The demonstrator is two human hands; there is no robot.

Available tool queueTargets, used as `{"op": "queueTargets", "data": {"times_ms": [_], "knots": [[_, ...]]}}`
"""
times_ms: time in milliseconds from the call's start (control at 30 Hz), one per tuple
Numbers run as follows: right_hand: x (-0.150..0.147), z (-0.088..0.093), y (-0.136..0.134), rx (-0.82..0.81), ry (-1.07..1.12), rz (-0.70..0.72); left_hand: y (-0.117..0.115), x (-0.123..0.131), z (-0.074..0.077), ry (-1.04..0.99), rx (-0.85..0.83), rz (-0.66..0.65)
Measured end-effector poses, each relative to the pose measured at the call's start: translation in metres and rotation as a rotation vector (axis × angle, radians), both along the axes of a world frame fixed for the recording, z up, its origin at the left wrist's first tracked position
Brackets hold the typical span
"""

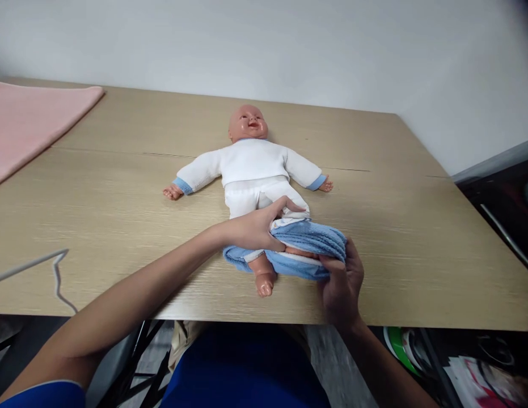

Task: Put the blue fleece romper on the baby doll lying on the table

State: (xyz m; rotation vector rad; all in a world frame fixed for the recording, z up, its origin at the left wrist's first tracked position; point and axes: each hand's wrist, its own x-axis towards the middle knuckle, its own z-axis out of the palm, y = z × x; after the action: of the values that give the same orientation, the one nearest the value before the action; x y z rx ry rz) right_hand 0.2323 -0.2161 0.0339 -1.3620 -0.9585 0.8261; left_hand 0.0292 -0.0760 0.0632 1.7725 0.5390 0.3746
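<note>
A baby doll (pixel 250 164) lies on its back on the table, head away from me. It wears a white top with blue cuffs and white bottoms. Blue pants (pixel 308 238) are bunched around its lower legs. One bare foot (pixel 266 283) sticks out of a pant leg toward me. The other leg points right, partly inside the gathered cloth. My left hand (pixel 259 226) grips the pants near that knee, thumb and fingers around cloth and leg. My right hand (pixel 344 280) pinches the outer end of the same pant leg; its foot is hidden.
The wooden table (pixel 119 226) runs up to a white wall. A pink cloth (pixel 38 122) lies at the far left. A white cable (pixel 55 266) crosses the near left and hangs over the front edge. Below at right are a green-and-white roll (pixel 400 345) and other items.
</note>
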Motion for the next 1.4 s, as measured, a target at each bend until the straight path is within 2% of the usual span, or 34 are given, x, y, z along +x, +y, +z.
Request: {"op": "queueTargets", "data": {"times_ms": [167,267,400,500,633,767,933,1133,1300,1400], "knots": [[-0.006,0.014,0.017,-0.072,0.157,0.057,0.004,-0.001,-0.003,-0.024,-0.003,-0.002],[-0.004,0.016,0.018,-0.064,0.191,0.088,0.004,-0.001,0.000,-0.024,-0.023,-0.003],[0.002,0.009,0.014,0.035,0.054,0.066,-0.001,0.002,0.000,-0.023,-0.012,0.012],[0.003,0.006,0.016,0.045,0.002,0.059,-0.003,0.004,-0.004,-0.030,0.022,0.026],[0.001,0.012,0.022,-0.046,0.054,0.096,-0.001,0.002,-0.008,0.001,0.028,0.031],[0.004,0.016,0.019,0.031,-0.111,0.129,0.003,-0.002,-0.005,-0.109,-0.027,0.032],[0.007,0.007,0.006,0.070,-0.124,0.260,0.005,-0.004,0.000,-0.133,-0.165,0.051],[0.014,-0.001,0.002,0.057,-0.083,0.393,0.005,-0.007,0.003,-0.125,-0.161,0.034],[0.024,-0.009,0.007,0.204,-0.341,0.440,0.008,-0.010,0.003,-0.113,-0.146,-0.018],[0.029,-0.013,0.016,0.327,-0.475,0.368,0.010,-0.010,0.000,-0.122,-0.087,-0.041]]}}
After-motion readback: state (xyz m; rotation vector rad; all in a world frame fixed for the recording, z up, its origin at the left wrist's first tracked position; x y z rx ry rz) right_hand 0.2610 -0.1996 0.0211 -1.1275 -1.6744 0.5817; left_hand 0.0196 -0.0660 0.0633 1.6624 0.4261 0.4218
